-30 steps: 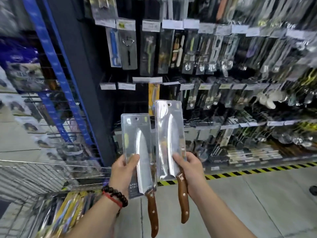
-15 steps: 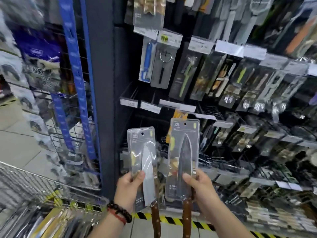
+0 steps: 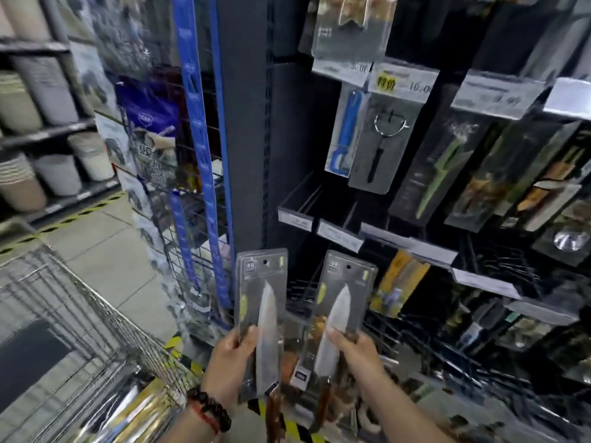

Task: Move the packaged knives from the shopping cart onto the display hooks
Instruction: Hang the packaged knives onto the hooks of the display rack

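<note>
Both hands are raised in front of the display rack (image 3: 249, 155), each holding one packaged knife upright, tip up, wooden handle hanging below the pack. Left hand (image 3: 232, 362) is gripping the left knife pack (image 3: 260, 314) at its lower left edge, thumb lying across the front of the clear blister, other fingers hidden behind it; wrist is wearing a dark bead bracelet (image 3: 209, 407) with a red cord. Right hand (image 3: 358, 353) is gripping the right knife pack (image 3: 343, 311) at its lower right edge, thumb pressing on the front near the blade, fingers wrapped behind. The two packs are sitting side by side with a narrow gap, the right one tilting slightly clockwise. Both hang holes are showing at the top, below the row of price tags (image 3: 339, 235); neither pack is on a hook. They are level with the bare display hooks (image 3: 299, 292) at the rack's lower left section, just right of the dark upright post. Shopping cart (image 3: 80, 314) is sitting at lower left, more shiny packs (image 3: 134, 414) lying in it near the left forearm. Peelers and other carded tools (image 3: 380, 145) are hanging on the upper row.
</note>
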`<state>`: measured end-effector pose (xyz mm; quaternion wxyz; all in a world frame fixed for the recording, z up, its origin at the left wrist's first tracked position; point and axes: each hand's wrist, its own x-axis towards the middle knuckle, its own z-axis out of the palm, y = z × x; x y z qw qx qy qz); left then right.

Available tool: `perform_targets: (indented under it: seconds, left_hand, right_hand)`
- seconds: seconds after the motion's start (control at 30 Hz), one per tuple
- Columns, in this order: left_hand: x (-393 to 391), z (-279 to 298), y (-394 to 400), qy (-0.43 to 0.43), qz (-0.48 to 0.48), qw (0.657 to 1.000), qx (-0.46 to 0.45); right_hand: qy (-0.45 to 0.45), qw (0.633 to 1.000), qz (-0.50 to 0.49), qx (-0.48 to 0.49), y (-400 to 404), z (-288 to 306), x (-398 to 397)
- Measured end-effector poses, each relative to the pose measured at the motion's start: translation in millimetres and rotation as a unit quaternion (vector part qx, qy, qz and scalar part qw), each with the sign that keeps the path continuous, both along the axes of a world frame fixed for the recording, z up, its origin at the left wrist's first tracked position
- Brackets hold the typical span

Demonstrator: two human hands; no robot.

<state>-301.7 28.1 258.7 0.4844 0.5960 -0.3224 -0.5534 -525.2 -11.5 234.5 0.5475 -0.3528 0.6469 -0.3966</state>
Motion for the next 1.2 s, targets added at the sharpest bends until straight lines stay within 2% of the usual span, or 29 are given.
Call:
perform_targets:
  seconds: [0.33, 0.47, 0.7, 0.9, 1.2]
  left_hand:
    - [-4.1, 2.9, -33.3, -0.058, 0.04, 0.997, -0.015]
    - [3.9, -13.7, -51.4, -0.094, 0.022, 0.995, -0.017]
    - [14.8, -45.9, -78.6, -0.007, 0.013, 0.999, 0.047]
    - [26.2, -60.8, -97.8, -0.009, 0.003, 0.999, 0.048]
    - [29.8, -73.3, -112.1, -0.021, -0.01, 0.999, 0.039]
  right_hand:
    - [0.012, 0.99, 0.136, 0.034, -95.5, -17.1, 30.7]
    - [0.006, 0.994, 0.109, 0.029, -124.4, -26.7, 42.7]
    - [0.006, 0.995, 0.096, 0.025, -151.2, -41.4, 58.0]
    - [0.028, 0.998, 0.05, 0.009, -166.9, -62.8, 60.3]
    - [0.008, 0.997, 0.061, -0.047, -181.4, -34.7, 71.8]
